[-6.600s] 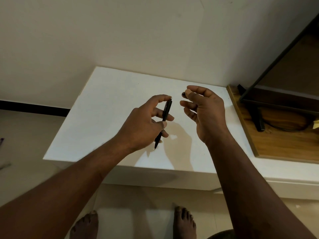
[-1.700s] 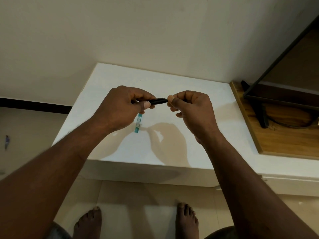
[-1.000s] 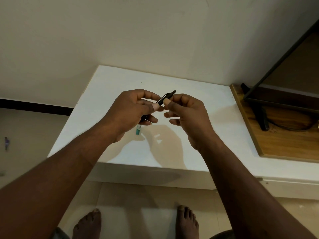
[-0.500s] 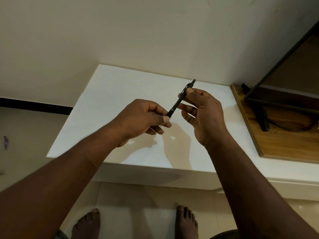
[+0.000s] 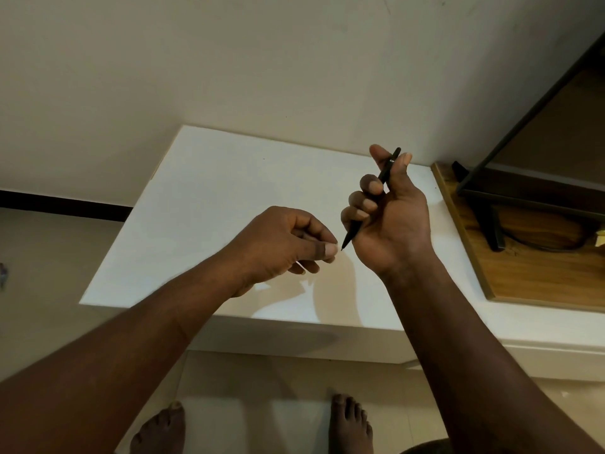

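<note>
My right hand (image 5: 393, 221) is raised over the white table (image 5: 212, 198) with its palm turned toward me. Its fingers curl round a slim black pen (image 5: 352, 235). The pen slants, with its tip down-left and its clip end up by my thumb and forefinger. My left hand (image 5: 278, 244) hovers just left of the pen tip without touching it. Its fingers are curled and its thumb lies against the forefinger. I see nothing between them, and the palm is hidden.
A wooden board (image 5: 523, 273) lies at the table's right end, under a slanted black metal frame (image 5: 523, 116), with a black cable (image 5: 556, 247) on it. The wall stands right behind the table. My bare feet (image 5: 350, 424) are on the tiled floor at the front edge.
My left hand has let go of the pen and drawn back left. My right hand has taken the pen, turned palm-up and lifted it to the right. The teal piece seen earlier is out of sight.
</note>
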The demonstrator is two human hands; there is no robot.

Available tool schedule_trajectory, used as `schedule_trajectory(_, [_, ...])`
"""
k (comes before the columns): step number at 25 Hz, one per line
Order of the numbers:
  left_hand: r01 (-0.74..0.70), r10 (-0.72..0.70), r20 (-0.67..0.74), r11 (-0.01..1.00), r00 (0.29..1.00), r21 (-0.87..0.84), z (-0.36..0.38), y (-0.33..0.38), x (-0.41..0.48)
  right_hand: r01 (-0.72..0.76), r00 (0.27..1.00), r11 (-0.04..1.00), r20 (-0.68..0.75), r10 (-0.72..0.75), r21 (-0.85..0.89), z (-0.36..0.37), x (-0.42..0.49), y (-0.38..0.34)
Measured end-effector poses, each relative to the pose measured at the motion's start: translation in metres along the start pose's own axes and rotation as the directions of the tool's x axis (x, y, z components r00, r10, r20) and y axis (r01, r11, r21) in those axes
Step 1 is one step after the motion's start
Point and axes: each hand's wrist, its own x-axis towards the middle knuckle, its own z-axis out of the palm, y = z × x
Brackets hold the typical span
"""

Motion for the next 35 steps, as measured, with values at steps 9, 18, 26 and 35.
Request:
schedule_trajectory(9, [0.024, -0.025, 0.039, 0.999, 0.999, 0.038, 0.0117, 0.0010, 0.0002, -0.092, 0.995, 0.985, 0.056, 0.084, 0.144, -0.0019, -0.0045, -0.0071])
schedule_trajectory(18, [0.034, -0.036, 0.038, 0.998, 0.999, 0.053, 0.0112, 0.0003, -0.0016, -0.144, 0.989, 0.972, 0.062, 0.135, 0.183, -0.0007, -0.0056, -0.0075])
schedule_trajectory(26, [0.042, -0.044, 0.046, 0.998, 0.998, 0.041, 0.0106, 0.0033, -0.0036, -0.142, 0.989, 0.971, 0.068, 0.132, 0.190, -0.0011, -0.0059, -0.0076])
schedule_trajectory(35, [0.051, -0.053, 0.043, 0.998, 0.998, 0.036, 0.0105, 0.0041, -0.0044, -0.127, 0.991, 0.972, 0.059, 0.118, 0.197, -0.0008, -0.0058, -0.0081])
